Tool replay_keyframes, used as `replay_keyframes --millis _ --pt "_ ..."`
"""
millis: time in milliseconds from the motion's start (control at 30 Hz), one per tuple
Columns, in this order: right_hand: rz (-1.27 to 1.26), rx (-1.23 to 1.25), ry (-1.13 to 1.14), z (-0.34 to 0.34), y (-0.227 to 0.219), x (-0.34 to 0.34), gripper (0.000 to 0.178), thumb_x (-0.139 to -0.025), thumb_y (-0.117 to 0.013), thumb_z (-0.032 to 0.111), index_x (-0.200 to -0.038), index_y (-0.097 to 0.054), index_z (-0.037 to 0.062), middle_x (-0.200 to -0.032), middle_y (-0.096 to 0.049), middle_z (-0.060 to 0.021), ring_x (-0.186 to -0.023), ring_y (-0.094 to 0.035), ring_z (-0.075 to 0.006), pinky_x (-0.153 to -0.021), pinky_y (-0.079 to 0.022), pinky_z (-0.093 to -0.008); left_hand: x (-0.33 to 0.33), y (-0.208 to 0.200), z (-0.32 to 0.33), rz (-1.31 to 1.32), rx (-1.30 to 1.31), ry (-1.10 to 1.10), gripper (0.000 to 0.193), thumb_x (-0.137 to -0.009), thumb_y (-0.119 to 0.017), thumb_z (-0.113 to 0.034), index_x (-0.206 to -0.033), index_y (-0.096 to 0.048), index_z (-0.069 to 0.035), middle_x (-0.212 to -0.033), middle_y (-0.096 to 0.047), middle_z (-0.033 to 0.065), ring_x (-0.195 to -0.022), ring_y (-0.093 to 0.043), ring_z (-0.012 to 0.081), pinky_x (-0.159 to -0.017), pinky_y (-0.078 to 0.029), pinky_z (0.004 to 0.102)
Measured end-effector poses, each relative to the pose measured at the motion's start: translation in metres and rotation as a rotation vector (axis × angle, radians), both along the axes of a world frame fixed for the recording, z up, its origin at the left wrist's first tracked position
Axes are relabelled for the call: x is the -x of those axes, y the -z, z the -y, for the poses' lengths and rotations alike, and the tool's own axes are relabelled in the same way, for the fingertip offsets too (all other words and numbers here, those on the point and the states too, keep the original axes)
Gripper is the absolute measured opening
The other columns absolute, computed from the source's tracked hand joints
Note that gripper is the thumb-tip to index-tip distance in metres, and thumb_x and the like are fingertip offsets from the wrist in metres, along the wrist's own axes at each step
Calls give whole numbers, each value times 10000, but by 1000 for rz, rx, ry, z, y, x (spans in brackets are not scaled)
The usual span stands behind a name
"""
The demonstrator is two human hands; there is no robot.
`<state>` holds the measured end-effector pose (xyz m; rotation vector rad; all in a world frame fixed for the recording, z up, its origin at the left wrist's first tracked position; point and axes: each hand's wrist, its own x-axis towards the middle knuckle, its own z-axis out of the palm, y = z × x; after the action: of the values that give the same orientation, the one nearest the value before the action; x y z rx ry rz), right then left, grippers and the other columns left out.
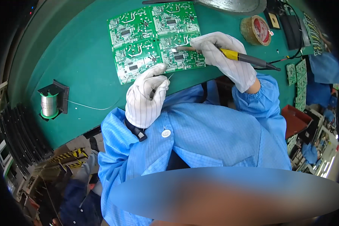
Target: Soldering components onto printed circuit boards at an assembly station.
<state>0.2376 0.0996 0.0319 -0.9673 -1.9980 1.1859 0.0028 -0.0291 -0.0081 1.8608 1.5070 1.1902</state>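
Note:
A green circuit board panel (pixel 133 52) made of several joined boards lies flat on the green work surface. My right hand (pixel 224 56), in a white striped glove, is closed round a yellow and grey soldering iron (pixel 229 54). The iron's tip is over the near right board, at or just above its surface. At the panel's near edge my gloved left hand (pixel 147 94) pinches the end of thin solder wire (pixel 170 76). From the spool of solder (pixel 49 105) on its black stand at the left, the wire (pixel 88 106) trails toward this hand.
A roll of brown tape (pixel 255 30) sits at the far right, near dark boxes and a cable. More green boards (pixel 300 84) and a red tray (pixel 295 120) are along the right side. Black racks (pixel 22 135) stand at the left. Another person (pixel 79 196) shows at the lower left.

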Motion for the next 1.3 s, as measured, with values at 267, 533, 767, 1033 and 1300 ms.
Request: replay_keyframes --millis 267,533,767,1033,1300 --pt "40 -80 -28 -3 -3 0 223 -982 -693 271 -1069 -725 68 -833 -721 -54 -698 -683 -146 -662 -549 -293 0 -1 0 16 28 -4 180 -874 -736 -16 -1040 -682 -63 -1230 -705 140 -928 -725 262 -756 -588 351" --pt "-4 -66 -60 -3 -5 2 219 -974 -706 251 -1067 -721 53 -824 -717 -53 -708 -691 -143 -657 -547 -279 0 -2 -1 15 19 -5 173 -877 -737 -21 -1035 -683 -66 -1231 -705 140 -935 -723 262 -749 -586 349" --pt "64 -43 -54 -6 -9 0 218 -984 -691 270 -1082 -726 79 -854 -727 -50 -707 -681 -140 -664 -545 -279 -1 -2 0 19 33 -14 155 -874 -752 -38 -1010 -685 -70 -1224 -709 144 -961 -724 281 -759 -591 350" --pt "81 -101 -93 -10 -7 -2 228 -978 -686 287 -1090 -727 93 -877 -725 -41 -738 -683 -144 -691 -546 -283 -2 0 0 65 66 -21 157 -871 -755 -41 -1010 -689 -76 -1232 -709 137 -979 -724 279 -768 -595 348" --pt "49 -101 -100 -9 -6 -1 197 -988 -655 198 -1068 -728 34 -970 -747 -59 -744 -635 -123 -698 -532 -274 -1 0 1 53 63 -18 166 -866 -761 -39 -1012 -688 -72 -1230 -710 136 -949 -728 272 -762 -592 345"
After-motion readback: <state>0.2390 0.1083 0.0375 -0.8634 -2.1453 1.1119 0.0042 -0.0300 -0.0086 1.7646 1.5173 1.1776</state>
